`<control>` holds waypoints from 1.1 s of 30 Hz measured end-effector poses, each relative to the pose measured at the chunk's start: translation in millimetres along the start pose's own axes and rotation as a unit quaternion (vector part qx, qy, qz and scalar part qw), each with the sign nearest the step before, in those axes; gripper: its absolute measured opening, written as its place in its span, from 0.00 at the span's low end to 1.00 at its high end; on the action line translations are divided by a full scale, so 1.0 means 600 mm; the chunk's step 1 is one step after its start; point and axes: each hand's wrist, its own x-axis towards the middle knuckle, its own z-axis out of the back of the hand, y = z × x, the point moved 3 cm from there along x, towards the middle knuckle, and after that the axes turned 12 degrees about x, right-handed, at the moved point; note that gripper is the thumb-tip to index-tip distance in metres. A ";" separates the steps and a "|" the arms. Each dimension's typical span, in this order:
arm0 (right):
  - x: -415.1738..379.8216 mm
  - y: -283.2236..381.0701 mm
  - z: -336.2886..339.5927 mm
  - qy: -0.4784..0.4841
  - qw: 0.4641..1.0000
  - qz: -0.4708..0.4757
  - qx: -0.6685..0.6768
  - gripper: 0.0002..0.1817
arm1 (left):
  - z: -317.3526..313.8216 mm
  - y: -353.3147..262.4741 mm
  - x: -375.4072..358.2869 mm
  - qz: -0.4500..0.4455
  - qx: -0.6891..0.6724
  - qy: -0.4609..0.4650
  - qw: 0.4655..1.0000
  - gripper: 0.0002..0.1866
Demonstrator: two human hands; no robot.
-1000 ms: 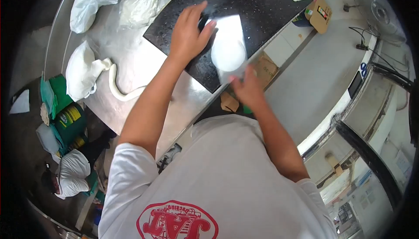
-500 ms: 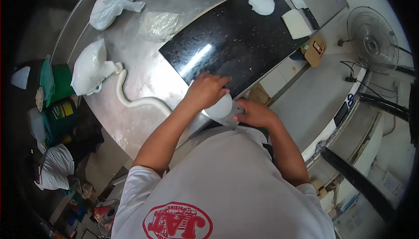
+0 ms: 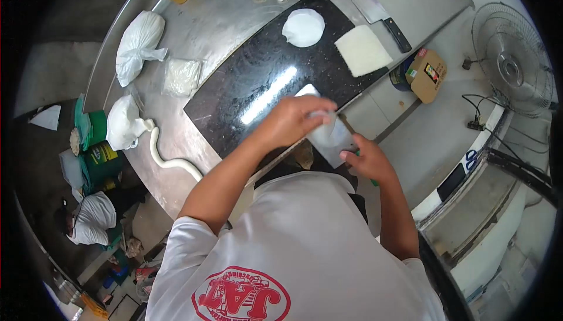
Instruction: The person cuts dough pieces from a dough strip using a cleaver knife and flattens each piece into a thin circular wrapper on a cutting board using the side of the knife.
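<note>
Both hands hold a clear plastic sheet (image 3: 331,136) just off the near edge of the long black speckled stone slab (image 3: 258,80). The left hand (image 3: 293,120) is curled over the sheet's upper end, gripping it from above; the right hand (image 3: 366,158) pinches its lower corner. Whether dough lies under the left palm cannot be told. Farther along the slab lie a flattened white dough disc (image 3: 303,27) and a square pale dough sheet (image 3: 362,50), with a steel cleaver (image 3: 375,13) just beyond. On the steel table (image 3: 217,22) to the left lie a white dough rope (image 3: 170,158) and two tied white bags (image 3: 138,45)
</note>
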 end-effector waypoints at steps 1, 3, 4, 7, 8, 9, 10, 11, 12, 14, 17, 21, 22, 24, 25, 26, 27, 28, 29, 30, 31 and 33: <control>-0.004 -0.003 0.020 -0.039 0.999 0.010 0.009 0.21 | 0.008 0.015 0.020 0.079 -0.046 -0.011 0.996 0.15; -0.009 -0.020 0.052 -0.076 0.997 0.021 0.017 0.21 | 0.034 0.057 0.070 0.148 -0.114 -0.125 0.974 0.15; -0.009 -0.039 0.066 -0.111 0.993 0.039 0.019 0.18 | 0.058 0.070 0.095 0.185 -0.092 -0.181 0.962 0.14; -0.019 -0.031 0.080 -0.171 0.979 0.100 0.047 0.16 | 0.081 0.217 0.146 0.231 -0.172 -0.243 0.926 0.25; -0.024 -0.019 0.084 -0.199 0.967 0.139 0.078 0.17 | 0.084 0.246 0.144 0.236 -0.143 -0.253 0.927 0.27; -0.027 -0.009 0.088 -0.192 0.968 0.141 0.077 0.17 | 0.085 0.245 0.133 0.240 -0.141 -0.259 0.925 0.27; -0.032 0.003 0.096 -0.202 0.961 0.161 0.099 0.16 | 0.084 0.233 0.116 0.230 -0.022 -0.246 0.941 0.28; -0.033 0.012 0.099 -0.210 0.953 0.180 0.123 0.15 | 0.080 0.221 0.094 0.220 0.099 -0.227 0.943 0.28; -0.024 0.021 0.096 -0.199 0.955 0.180 0.125 0.15 | 0.069 0.214 0.065 0.196 0.126 -0.232 0.944 0.29; 0.008 0.041 0.092 -0.247 0.882 0.264 0.303 0.11 | 0.037 0.188 -0.020 0.211 0.061 -0.227 0.949 0.25; 0.125 0.006 0.084 -0.256 0.855 0.188 0.410 0.10 | 0.007 0.143 -0.181 0.251 0.141 -0.227 0.930 0.15; 0.169 -0.042 0.056 -0.222 0.869 0.002 0.442 0.12 | -0.024 0.144 -0.427 0.369 0.130 -0.329 0.859 0.16; 0.161 -0.040 0.044 -0.210 0.862 0.013 0.461 0.11 | -0.017 0.138 -0.476 0.446 0.168 -0.344 0.809 0.19; 0.125 -0.036 0.005 -0.205 0.857 0.029 0.471 0.10 | -0.017 0.150 -0.563 0.442 0.322 -0.417 0.726 0.23; 0.108 -0.025 -0.030 -0.199 0.866 0.027 0.458 0.08 | -0.014 0.170 -0.579 0.440 0.314 -0.426 0.726 0.23; 0.090 -0.016 -0.067 -0.194 0.875 0.023 0.443 0.07 | -0.011 0.188 -0.597 0.427 0.338 -0.430 0.720 0.23; 0.078 -0.027 -0.104 -0.187 0.897 0.009 0.401 0.07 | -0.013 0.202 -0.618 0.419 0.360 -0.432 0.713 0.24; 0.063 -0.019 -0.151 -0.181 0.917 -0.006 0.356 0.07 | -0.005 0.211 -0.628 0.426 0.345 -0.436 0.714 0.24; 0.042 -0.012 -0.197 -0.177 0.942 -0.031 0.284 0.06 | 0.000 0.221 -0.628 0.410 0.335 -0.423 0.735 0.23; 0.024 0.002 -0.248 -0.132 0.967 -0.024 0.218 0.06 | 0.006 0.227 -0.626 0.392 0.325 -0.412 0.755 0.23; 0.014 0.015 -0.297 -0.084 0.985 -0.016 0.152 0.06 | 0.009 0.235 -0.633 0.382 0.292 -0.432 0.763 0.20; -0.007 0.071 -0.397 -0.014 0.994 0.015 -0.110 0.05 | 0.011 0.242 -0.662 0.367 0.275 -0.441 0.772 0.18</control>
